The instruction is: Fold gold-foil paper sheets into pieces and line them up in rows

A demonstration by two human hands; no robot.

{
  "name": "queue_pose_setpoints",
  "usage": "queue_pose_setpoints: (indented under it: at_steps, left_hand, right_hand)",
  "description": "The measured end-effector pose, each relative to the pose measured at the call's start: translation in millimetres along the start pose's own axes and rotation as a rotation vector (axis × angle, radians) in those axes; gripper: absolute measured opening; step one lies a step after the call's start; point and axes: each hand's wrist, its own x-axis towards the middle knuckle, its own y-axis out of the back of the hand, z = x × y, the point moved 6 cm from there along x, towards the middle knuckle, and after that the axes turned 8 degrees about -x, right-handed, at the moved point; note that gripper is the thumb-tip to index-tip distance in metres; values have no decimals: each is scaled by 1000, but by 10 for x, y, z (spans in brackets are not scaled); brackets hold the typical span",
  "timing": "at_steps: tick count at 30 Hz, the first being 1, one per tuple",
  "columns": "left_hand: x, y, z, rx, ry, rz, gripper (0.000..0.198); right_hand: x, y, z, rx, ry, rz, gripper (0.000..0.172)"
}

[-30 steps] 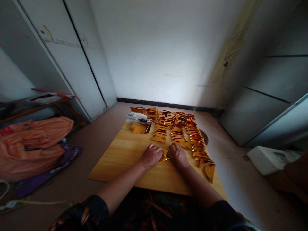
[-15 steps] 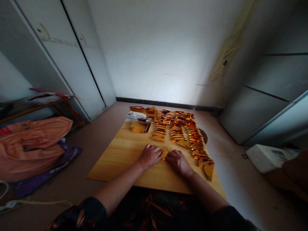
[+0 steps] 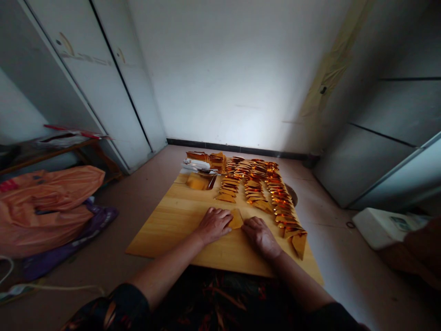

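A small folded piece of gold foil paper (image 3: 236,218) lies on the wooden board (image 3: 161,225) between my hands. My left hand (image 3: 215,225) has its curled fingers on the paper's left edge. At the right edge, my right hand (image 3: 261,236) pinches the paper with fingers pressed together. Beyond the hands stand rows of folded gold foil pieces: a left row (image 3: 227,191), a middle row (image 3: 255,191) and a right row (image 3: 282,202) reaching toward me. Flat gold sheets (image 3: 198,181) lie at the back left.
Behind the sheets are a white bundle (image 3: 195,164) and upright gold stacks (image 3: 197,156). Orange bags (image 3: 51,207) and a purple bag (image 3: 72,246) lie on the floor at left. A white box (image 3: 379,227) stands at right, near a grey cabinet (image 3: 386,138).
My right hand has shifted slightly right and toward me, baring more of the foil paper. My left hand is nearly still.
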Motion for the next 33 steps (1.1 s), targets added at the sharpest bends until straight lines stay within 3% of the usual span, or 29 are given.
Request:
queue_pose_setpoints:
  at_steps: [8, 15, 21, 26, 33]
  left_hand:
    - [-9, -1, -24, -20, 18, -25, 36]
    - [-27, 2, -68, -72, 8, -69, 44]
    - [-30, -28, -142, -114, -14, -104, 48]
    - [-14, 60, -131, -185, -10, -115, 53]
    - [23, 122, -134, -227, 21, -47, 27]
  right_hand:
    - [144, -14, -251, -7, 96, -17, 22]
    - [99, 0, -182, -8, 112, -49, 19]
    - [-9, 15, -51, -13, 49, -24, 21]
    - [39, -1, -22, -63, -19, -7, 22]
    - [178, -36, 10, -27, -45, 15, 22]
